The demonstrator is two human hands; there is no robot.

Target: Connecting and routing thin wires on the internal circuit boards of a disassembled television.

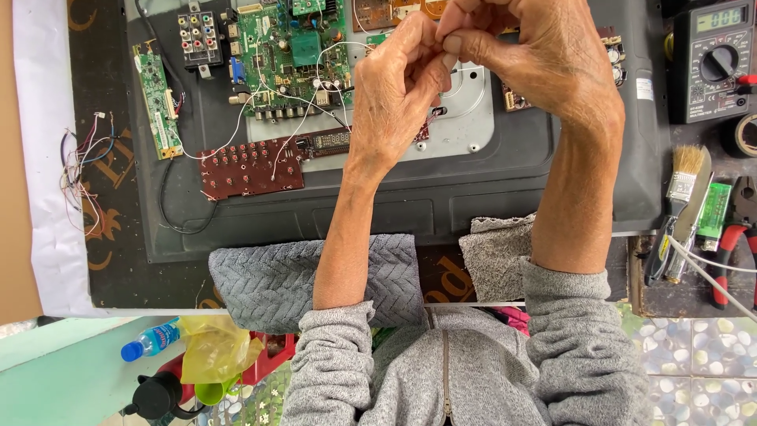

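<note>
Both hands meet above the opened back of a flat television (394, 205), fingertips pressed together around something very small. The left hand (394, 95) closes thumb and forefinger on the end of a thin white wire (327, 49). The right hand (528, 55) curls its fingers against the same spot from the other side, so the two pinches touch. What exactly sits between the fingertips is too small to tell.

From the grip, the white wire runs away to the left and slightly down, its long axis nearly level, toward the green main circuit board (296, 55). Other white leads fan below and left of the grip to the dark red button board (252, 167). The left hand is the nearer one to the wire's run; the right hand lies on the far side of the pinch from it.

Well to the right of the grip lie a multimeter (714, 59), a small brush (684, 172) and red-handled pliers (735, 229). Below the grip, both forearms rest on grey folded towels (272, 280).
</note>
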